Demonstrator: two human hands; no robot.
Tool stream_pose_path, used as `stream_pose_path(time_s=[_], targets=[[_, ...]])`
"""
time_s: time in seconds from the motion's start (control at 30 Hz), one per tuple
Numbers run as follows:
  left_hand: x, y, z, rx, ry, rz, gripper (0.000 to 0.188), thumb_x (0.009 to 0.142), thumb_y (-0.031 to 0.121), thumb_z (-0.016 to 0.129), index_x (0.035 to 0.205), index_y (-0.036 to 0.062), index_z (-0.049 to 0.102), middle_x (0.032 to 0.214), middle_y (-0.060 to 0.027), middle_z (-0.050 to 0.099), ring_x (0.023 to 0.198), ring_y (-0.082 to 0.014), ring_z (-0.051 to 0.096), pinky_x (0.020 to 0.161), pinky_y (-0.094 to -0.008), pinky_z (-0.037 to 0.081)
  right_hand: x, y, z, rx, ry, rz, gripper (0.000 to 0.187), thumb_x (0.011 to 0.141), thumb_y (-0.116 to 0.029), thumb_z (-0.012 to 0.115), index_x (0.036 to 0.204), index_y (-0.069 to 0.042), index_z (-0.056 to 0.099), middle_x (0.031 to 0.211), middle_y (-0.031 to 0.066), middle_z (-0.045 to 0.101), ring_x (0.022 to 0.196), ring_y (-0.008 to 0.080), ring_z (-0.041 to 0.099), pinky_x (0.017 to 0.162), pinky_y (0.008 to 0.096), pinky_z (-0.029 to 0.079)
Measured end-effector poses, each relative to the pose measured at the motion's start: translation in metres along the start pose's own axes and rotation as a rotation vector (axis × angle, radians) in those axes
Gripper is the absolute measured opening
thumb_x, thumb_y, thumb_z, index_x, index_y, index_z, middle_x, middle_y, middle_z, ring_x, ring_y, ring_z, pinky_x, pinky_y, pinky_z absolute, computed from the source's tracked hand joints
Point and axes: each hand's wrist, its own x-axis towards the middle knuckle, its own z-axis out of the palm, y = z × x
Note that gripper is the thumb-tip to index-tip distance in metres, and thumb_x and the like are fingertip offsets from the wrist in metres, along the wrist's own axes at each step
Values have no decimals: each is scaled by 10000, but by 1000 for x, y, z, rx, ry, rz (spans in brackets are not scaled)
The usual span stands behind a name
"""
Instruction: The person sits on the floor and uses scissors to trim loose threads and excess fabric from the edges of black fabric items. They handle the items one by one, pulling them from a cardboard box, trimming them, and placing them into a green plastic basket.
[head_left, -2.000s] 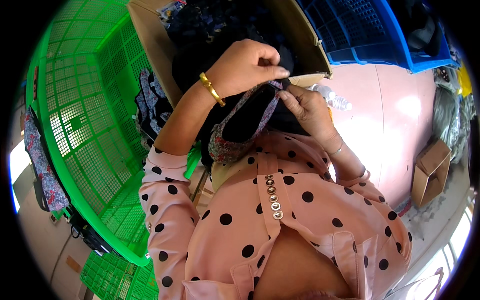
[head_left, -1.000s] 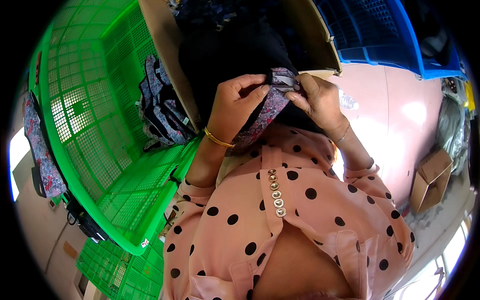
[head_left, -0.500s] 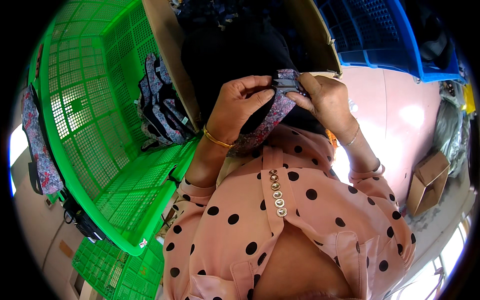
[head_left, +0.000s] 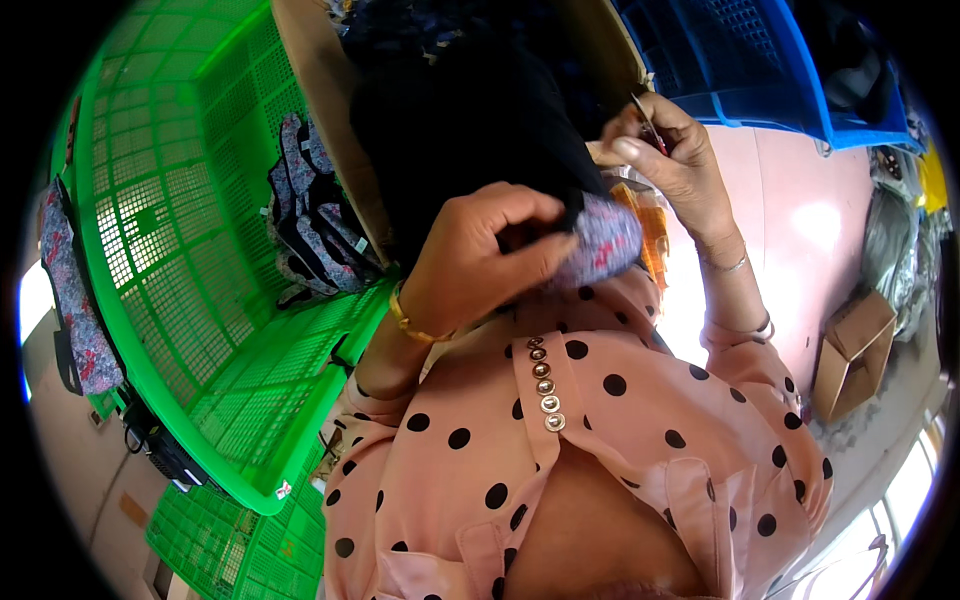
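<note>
Beside green crate [head_left: 230,482], left fingers [head_left: 545,262] pinch patterned fabric [head_left: 610,238].

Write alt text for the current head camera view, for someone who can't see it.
A person's left hand holds a floral fabric piece; the right hand, apart from it, holds a small pointed tool. More floral pieces lie in a green basket at left.

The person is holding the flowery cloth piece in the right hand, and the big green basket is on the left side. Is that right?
Not quite: the head view shows the flowery cloth piece in the left hand. The right hand holds a small pointed tool instead. The big green basket is on the left side.
</note>
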Motion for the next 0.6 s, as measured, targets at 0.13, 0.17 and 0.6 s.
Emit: stream_pose_path(time_s=[0.13,0.17,0.6], targets=[[-3,25,-2,47,-187,87,200,813,55,680,989,-33,642,870,-116,681,738,-67,601,591,-224,475,4,-25,23,329,-341,42,266,919,-230,670,1042,6,671,887,36,656,870,100,594,803,237,475],[-6,28,-6,37,-197,70,202,814,43,668,997,-36,638,874,-116,681,739,-65,601,588,-222,475,5,-28,27,425,-479,82,308,921,-259,670,1055,18,664,901,42,655,899,110,600,817,238,474],[-26,-11,-32,-117,-217,-79,573,727,70,794,1202,-32,491,1069,-53,596,900,-51,556,768,-222,482,1,-16,43,324,-656,448,261,831,-139,767,1016,-16,629,874,-16,626,839,39,535,730,211,464]])
